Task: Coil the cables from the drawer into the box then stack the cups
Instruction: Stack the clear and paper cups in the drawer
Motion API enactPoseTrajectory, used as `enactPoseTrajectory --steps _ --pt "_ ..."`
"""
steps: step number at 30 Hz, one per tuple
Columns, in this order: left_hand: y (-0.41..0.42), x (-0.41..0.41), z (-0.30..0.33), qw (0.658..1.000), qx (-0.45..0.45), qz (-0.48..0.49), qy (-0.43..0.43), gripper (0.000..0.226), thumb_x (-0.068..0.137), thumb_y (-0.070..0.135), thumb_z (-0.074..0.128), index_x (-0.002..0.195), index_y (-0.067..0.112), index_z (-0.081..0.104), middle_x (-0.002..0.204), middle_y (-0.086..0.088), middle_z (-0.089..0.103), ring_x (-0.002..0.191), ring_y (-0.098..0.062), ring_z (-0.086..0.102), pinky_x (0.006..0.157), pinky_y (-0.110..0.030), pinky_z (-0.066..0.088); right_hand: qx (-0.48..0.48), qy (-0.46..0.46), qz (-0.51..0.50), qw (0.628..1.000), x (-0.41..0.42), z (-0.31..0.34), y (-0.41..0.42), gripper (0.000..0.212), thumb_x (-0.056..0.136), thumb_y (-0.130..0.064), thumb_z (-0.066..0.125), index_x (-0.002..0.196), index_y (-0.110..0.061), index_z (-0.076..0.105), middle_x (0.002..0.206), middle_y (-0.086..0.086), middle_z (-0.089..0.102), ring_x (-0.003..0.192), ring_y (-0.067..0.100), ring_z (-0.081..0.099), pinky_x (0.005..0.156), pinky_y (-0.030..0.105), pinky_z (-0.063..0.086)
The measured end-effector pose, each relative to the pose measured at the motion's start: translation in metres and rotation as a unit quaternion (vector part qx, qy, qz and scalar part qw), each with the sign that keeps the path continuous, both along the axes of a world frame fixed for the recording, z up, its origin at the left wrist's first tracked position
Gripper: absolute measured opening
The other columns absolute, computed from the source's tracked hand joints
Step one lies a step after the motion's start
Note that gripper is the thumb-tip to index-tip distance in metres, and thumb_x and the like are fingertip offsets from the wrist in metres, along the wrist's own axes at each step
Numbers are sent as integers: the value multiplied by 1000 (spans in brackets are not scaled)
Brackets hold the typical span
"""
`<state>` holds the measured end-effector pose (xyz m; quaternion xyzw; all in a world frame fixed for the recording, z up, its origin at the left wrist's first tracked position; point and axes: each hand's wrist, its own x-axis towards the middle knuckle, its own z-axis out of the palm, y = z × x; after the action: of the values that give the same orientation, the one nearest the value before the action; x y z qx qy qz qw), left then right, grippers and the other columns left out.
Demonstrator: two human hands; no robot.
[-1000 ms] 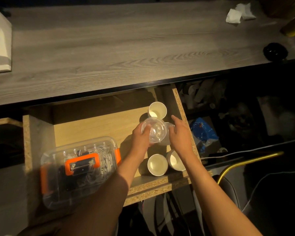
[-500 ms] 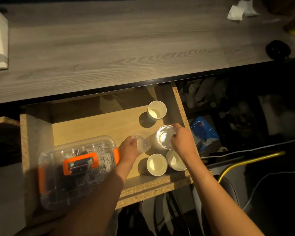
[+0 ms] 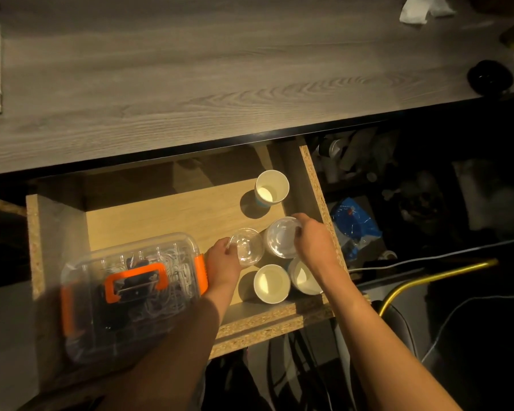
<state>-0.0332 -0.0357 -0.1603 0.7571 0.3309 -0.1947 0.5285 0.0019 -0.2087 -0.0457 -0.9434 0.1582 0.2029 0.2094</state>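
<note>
Left hand (image 3: 221,258) pinches a clear plastic cup (image 3: 246,247); right hand (image 3: 309,243) grips a second clear cup (image 3: 282,237) seated in a paper cup, inside the drawer (image 3: 313,185). Risk: thin clear cups may jam or tip neighbouring paper cups (image 3: 272,282).

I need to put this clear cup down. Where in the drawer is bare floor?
Bare drawer floor lies behind the clear box, left of the far paper cup. The right front corner is crowded: both hands and clustered cups.
</note>
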Motion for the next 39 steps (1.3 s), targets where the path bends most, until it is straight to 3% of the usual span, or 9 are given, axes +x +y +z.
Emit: enactPoseTrajectory --steps 6,8,11,15,24,29,32,35,39 --pt "-6 4 29 994 76 -61 40 53 101 32 47 150 16 37 152 -14 39 140 -35 37 115 -49 32 -20 35 34 999 2 0 8 41 96 -8 56 134 -14 43 125 14 62 111 34 63 92 43 52" --pt "-8 0 39 985 124 -119 -20 57 101 31 45 154 22 26 158 -9 28 146 -32 26 119 -49 27 -17 32 29 999 2 0 8 39 96 -7 56 132 -13 43 124 14 62 110 34 63 92 43 52" --pt "-9 -3 46 938 196 -259 -121 55 103 31 41 155 32 24 163 -3 20 151 -27 16 122 -47 22 -21 24 15 999 1 3 5 41 96 -4 55 134 -13 43 125 14 62 111 34 63 93 43 52" --pt "-10 5 37 885 227 -395 -94 53 105 47 27 156 38 17 167 -3 6 154 -26 -4 124 -48 11 -22 25 -12 999 1 5 2 49 95 -3 56 140 -15 40 130 14 59 118 35 59 97 43 50" --pt "-21 5 10 851 315 -418 -49 59 102 58 25 155 40 9 166 -8 0 153 -34 -5 123 -49 14 -10 9 -22 1000 0 -8 -6 47 94 2 52 137 -14 44 126 15 62 111 35 62 90 43 52" --pt "-20 7 8 865 296 -403 -42 57 100 58 31 154 43 17 166 -5 4 153 -32 0 122 -49 19 8 8 -17 1000 0 -8 -9 46 95 1 51 137 -14 45 127 15 62 112 34 62 93 44 52" --pt "-16 9 15 901 234 -364 -39 55 101 56 35 153 42 25 165 -2 13 153 -28 6 120 -50 22 27 1 -12 1000 2 -1 -11 42 98 0 45 138 -13 45 125 16 63 112 35 62 94 45 53" --pt "-6 10 21 944 166 -277 -59 44 103 44 39 145 30 45 155 -2 38 143 -24 32 118 -44 29 30 -4 10 999 4 4 -11 40 98 -1 40 135 -14 47 121 15 66 109 35 63 91 45 53" --pt "-4 9 32 959 136 -246 -31 39 103 33 41 137 21 56 143 -7 53 130 -27 49 111 -43 37 38 26 29 999 6 2 -3 38 98 -2 40 132 -15 47 120 16 65 110 36 63 93 47 53"
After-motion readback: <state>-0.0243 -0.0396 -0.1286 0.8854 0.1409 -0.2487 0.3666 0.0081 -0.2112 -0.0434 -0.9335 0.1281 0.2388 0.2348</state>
